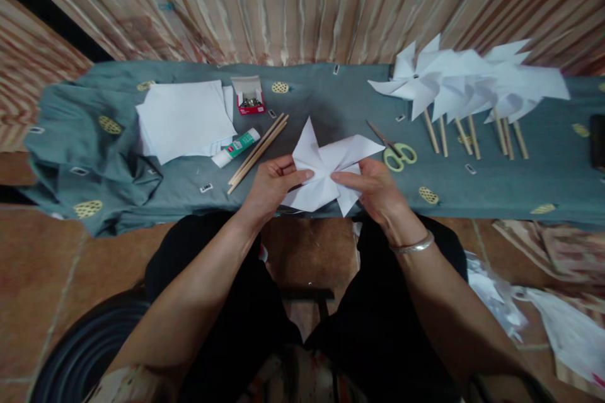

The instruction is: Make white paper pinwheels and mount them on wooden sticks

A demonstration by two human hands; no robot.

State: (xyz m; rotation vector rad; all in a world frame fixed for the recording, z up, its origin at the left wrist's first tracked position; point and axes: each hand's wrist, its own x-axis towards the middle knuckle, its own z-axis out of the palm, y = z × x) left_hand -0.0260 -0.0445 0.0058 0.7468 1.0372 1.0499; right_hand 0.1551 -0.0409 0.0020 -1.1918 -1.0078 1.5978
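Observation:
A white paper pinwheel (326,164) with folded points is held between my two hands, over the front edge of the cloth-covered table. My left hand (275,182) grips its left side, thumb pressed on the paper close to the centre. On the opposite side my right hand (380,189) pinches it, the thumb also lying near the centre. Fingers of both hands are partly hidden beneath the paper. Just right of the pinwheel lie scissors (399,156) with light green handles. Left of my left hand are wooden sticks (259,151) and a glue stick (236,147).
A stack of white paper (184,118) lies at the left, beside a small open red box (249,102) of metal pins. Several pinwheels on sticks (466,82) lie overlapped at the back right. The green tablecloth (326,85) is bunched at the left. A curtain (302,6) hangs behind.

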